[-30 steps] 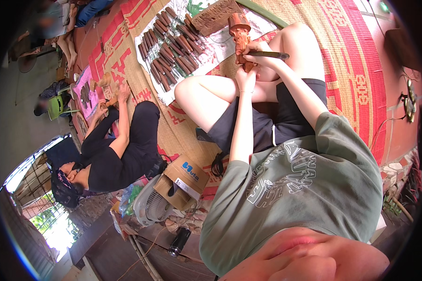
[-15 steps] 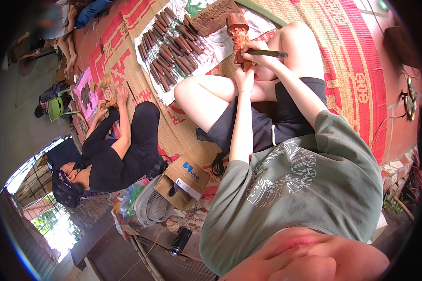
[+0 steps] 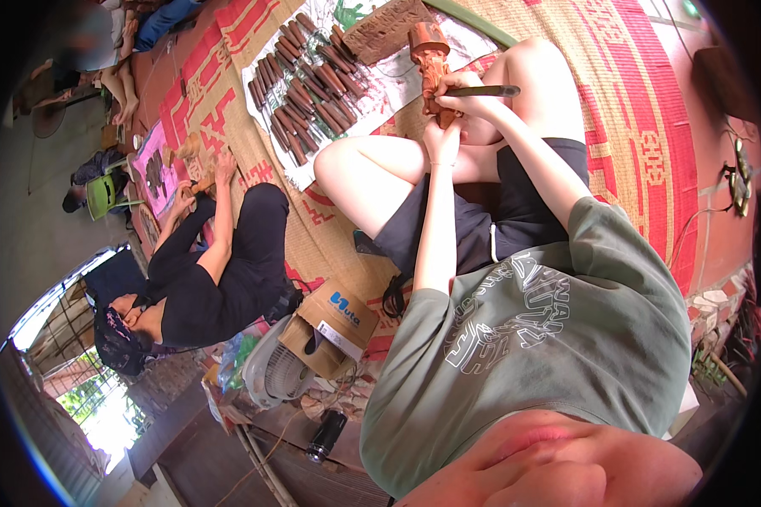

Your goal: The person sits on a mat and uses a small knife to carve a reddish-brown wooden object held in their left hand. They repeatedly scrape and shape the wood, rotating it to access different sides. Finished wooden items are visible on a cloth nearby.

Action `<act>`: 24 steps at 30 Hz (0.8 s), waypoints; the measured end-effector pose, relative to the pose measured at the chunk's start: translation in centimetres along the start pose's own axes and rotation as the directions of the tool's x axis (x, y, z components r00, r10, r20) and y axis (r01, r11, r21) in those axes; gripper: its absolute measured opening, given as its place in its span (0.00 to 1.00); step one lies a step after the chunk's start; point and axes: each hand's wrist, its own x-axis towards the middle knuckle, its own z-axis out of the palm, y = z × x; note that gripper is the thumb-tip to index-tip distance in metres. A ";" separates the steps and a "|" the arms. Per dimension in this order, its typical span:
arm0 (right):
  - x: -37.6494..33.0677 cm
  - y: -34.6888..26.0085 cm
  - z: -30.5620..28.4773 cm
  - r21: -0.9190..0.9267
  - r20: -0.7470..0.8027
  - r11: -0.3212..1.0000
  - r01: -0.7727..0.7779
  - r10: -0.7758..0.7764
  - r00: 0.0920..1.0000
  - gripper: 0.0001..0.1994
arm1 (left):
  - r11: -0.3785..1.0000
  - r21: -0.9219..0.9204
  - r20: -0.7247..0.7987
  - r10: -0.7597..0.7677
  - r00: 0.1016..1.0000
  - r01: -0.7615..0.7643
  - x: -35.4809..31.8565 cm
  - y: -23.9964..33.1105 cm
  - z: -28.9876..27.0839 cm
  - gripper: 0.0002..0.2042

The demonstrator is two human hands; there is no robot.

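Observation:
Between my legs stands a reddish-brown wooden carving (image 3: pixel 429 61), with a broad block at its top and cut shapes down its length. My left hand (image 3: pixel 442 140) is closed round its lower end. My right hand (image 3: pixel 463 95) lies against the carving's right side and grips a carving chisel (image 3: pixel 495 90). Its dark handle sticks out to the right over my thigh, while the blade is hidden by my fingers and the wood.
Several brown-handled chisels (image 3: pixel 300 106) lie on a white sheet (image 3: pixel 380 97) beside a wooden block (image 3: pixel 386 31). A woven mat (image 3: pixel 634 110) spreads underneath. To the left a co-worker (image 3: pixel 199 296) handles wood pieces. A cardboard box (image 3: pixel 344 313) and a grey fan (image 3: pixel 271 372) stand behind my left side.
The chisel handle's outer end has swung slightly away from me, with a small turn of my right hand. My left hand and the carving look unmoved. The co-worker's hand has shifted slightly.

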 end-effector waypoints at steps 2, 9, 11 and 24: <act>0.0 0.1 -0.1 -0.003 0.007 1.000 -0.012 0.012 1.000 0.06 | 1.000 0.005 -0.012 -0.001 1.000 0.002 0.1 -0.1 0.0 0.12; 0.1 -0.2 -0.5 -0.053 0.016 0.998 -0.025 0.026 1.000 0.06 | 0.999 0.039 -0.013 -0.002 1.000 0.002 -0.1 -0.1 0.1 0.12; 0.1 -0.4 -0.5 -0.069 0.014 0.997 -0.026 0.027 1.000 0.06 | 0.999 0.050 -0.015 -0.003 1.000 0.003 -0.2 0.2 0.2 0.12; -0.4 0.0 1.0 0.214 -0.156 0.974 -0.073 0.108 0.982 0.05 | 0.997 0.080 -0.025 -0.005 1.000 0.007 -0.3 0.6 0.1 0.08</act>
